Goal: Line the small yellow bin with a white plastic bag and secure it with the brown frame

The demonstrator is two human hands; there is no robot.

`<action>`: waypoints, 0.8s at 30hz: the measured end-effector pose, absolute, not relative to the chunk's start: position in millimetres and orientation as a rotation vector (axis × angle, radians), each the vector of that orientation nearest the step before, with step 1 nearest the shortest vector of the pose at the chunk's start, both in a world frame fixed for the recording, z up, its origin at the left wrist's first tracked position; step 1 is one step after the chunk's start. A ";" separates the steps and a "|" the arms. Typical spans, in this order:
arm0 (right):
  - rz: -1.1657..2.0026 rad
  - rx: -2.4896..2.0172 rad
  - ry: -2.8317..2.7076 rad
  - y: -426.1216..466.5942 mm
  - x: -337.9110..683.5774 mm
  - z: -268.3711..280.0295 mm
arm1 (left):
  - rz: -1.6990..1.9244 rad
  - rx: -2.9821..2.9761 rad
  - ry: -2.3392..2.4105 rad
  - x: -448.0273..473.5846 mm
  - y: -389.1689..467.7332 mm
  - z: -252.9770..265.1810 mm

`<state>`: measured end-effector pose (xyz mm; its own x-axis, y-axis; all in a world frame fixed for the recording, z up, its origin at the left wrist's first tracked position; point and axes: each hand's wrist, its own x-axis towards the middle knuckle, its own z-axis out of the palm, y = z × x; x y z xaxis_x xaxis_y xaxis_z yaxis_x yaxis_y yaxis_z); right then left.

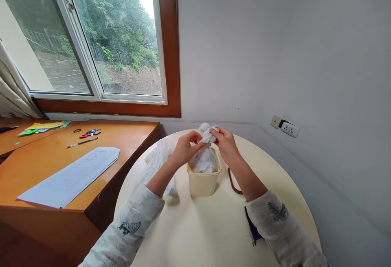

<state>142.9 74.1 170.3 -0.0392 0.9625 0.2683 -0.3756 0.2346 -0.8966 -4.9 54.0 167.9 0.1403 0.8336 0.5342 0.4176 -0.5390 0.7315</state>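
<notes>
Both hands pinch the gathered, twisted top of a white plastic bag point(204, 161), whose full lower part sits in a small cream bin point(203, 183). My left hand point(187, 147) grips the twist from the left, fingers closed. From the right, my right hand point(225, 143) holds the same twist between thumb and fingers. A bunched knob of plastic rises above the fingers. What is inside the bag cannot be made out. To the left of the bin lies another crumpled white plastic bag point(157, 163), touched by neither hand.
The bin stands on a round cream table point(195, 230). A brown cord-like loop point(232, 183) and a dark cloth item point(253, 228) lie by my right arm. On the wooden desk point(131, 136) at left are papers point(76, 175), a pen point(82, 142) and scissors point(87, 135).
</notes>
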 end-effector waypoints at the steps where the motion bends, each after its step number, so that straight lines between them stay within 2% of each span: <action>1: 1.224 -0.684 -1.135 73.1 142.8 170.7 | 1.371 2.001 1.214 -4.6 54.6 167.3; 10: 0.987 -0.848 -1.343 79.8 146.1 157.2 | 1.663 1.701 1.000 0.7 55.0 162.1; 17: 1.056 -0.838 -1.275 81.8 144.0 156.9 | 1.500 1.744 0.969 5.0 53.3 158.1; 24: 1.132 -0.798 -1.278 73.3 137.1 166.4 | 1.451 1.781 1.137 5.9 54.9 159.6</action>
<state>137.1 73.3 166.4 -0.0742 0.9472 0.3119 -0.1954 0.2929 -0.9360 5.9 54.9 159.6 0.0496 0.8756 0.4804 0.2571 -0.4760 0.8410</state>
